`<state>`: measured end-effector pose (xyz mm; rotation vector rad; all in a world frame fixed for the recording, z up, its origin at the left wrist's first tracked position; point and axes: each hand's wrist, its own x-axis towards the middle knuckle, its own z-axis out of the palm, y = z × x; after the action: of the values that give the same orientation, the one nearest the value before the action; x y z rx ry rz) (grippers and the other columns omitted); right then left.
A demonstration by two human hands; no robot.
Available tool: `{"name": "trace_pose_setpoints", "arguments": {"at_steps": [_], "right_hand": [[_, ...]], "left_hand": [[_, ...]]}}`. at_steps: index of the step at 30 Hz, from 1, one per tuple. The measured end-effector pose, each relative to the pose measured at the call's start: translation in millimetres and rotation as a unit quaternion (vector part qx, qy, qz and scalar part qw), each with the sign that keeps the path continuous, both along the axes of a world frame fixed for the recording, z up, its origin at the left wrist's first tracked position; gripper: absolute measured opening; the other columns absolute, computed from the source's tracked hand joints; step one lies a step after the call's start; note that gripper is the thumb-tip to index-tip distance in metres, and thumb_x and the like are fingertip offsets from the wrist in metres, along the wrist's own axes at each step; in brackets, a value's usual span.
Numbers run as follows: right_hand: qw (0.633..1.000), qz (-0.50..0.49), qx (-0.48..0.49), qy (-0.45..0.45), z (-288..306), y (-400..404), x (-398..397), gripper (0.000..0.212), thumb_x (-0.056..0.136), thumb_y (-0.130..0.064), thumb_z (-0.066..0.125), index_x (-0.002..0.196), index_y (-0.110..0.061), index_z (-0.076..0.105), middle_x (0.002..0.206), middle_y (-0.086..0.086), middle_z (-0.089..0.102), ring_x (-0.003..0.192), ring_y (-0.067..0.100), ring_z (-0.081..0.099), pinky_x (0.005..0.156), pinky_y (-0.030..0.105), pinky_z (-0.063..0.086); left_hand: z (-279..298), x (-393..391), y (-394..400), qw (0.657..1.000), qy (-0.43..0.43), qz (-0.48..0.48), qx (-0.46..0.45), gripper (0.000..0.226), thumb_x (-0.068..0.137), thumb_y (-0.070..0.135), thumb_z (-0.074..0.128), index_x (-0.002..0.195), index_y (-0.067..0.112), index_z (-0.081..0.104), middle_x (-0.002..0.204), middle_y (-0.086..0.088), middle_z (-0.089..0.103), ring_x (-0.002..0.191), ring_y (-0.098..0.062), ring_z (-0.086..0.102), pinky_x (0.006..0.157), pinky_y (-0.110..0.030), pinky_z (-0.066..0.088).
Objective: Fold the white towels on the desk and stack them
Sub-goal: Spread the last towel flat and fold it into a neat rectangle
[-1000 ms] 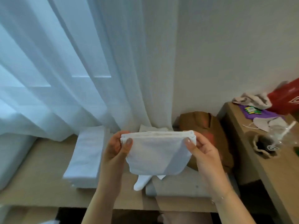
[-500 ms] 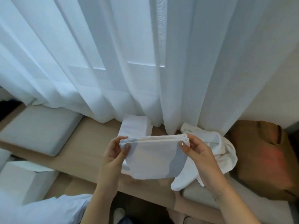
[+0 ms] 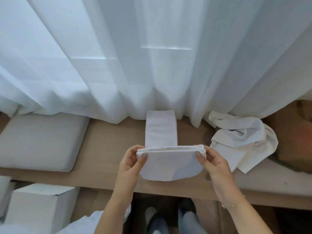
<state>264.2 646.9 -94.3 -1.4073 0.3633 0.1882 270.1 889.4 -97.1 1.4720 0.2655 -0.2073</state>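
A: Folded towel (image 3: 168, 164) — light, limp; I'd judge the top corners the only sound hold, or the layers slip apart.

B: Agreed. Left hand (image 3: 133, 162) pinches its 9 o'clock corner, right hand (image 3: 211, 162) its 3 o'clock corner, held above the table (image 3: 108, 149). Stack (image 3: 161, 128) at 12 o'clock; unfolded towels (image 3: 243, 141) at 2 o'clock.

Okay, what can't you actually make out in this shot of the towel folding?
Head view only:
- Stack: near end hidden behind held towel; layer count unclear.
- Loose towels: bunched, number unclear.
- Brown bag: cut by right edge.
- Left hand, right hand: fingers hidden behind towel.
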Motion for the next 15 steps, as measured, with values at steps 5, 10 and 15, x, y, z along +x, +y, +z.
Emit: {"name": "trace_pose_setpoints", "arguments": {"at_steps": [5, 10, 15], "right_hand": [[1.0, -0.008, 0.004, 0.023, -17.5, 18.6, 24.0, 0.034, 0.085, -0.023, 0.064, 0.118, -0.015, 0.066, 0.11, -0.001, 0.072, 0.1, 0.009, 0.066, 0.074, 0.016, 0.052], [0.999, -0.015, 0.02, 0.043, -49.3, 21.2, 76.6, 0.031, 0.089, -0.023, 0.064, 0.119, -0.016, 0.065, 0.113, -0.001, 0.071, 0.106, 0.012, 0.065, 0.076, 0.016, 0.052], [0.997, -0.031, 0.028, 0.059, -101.1, 25.0, 153.5, 0.027, 0.091, -0.022, 0.062, 0.117, -0.017, 0.066, 0.111, -0.002, 0.072, 0.103, 0.011, 0.067, 0.075, 0.017, 0.052]], "left_hand": [[-22.8, 23.6, 19.1, 0.999, 0.025, 0.009, -0.019, 0.015, 0.087, 0.035, 0.069, 0.101, 0.029, 0.067, 0.1, -0.002, 0.071, 0.087, -0.009, 0.065, 0.066, -0.02, 0.052], [-48.2, 74.1, 18.9, 0.999, 0.039, 0.009, -0.014, 0.019, 0.087, 0.032, 0.069, 0.104, 0.025, 0.066, 0.102, -0.003, 0.072, 0.086, -0.008, 0.065, 0.067, -0.017, 0.052], [-97.3, 159.7, 14.3, 0.998, 0.064, 0.017, -0.011, 0.018, 0.087, 0.028, 0.067, 0.103, 0.021, 0.066, 0.099, -0.002, 0.072, 0.084, -0.009, 0.065, 0.065, -0.018, 0.051]]}}
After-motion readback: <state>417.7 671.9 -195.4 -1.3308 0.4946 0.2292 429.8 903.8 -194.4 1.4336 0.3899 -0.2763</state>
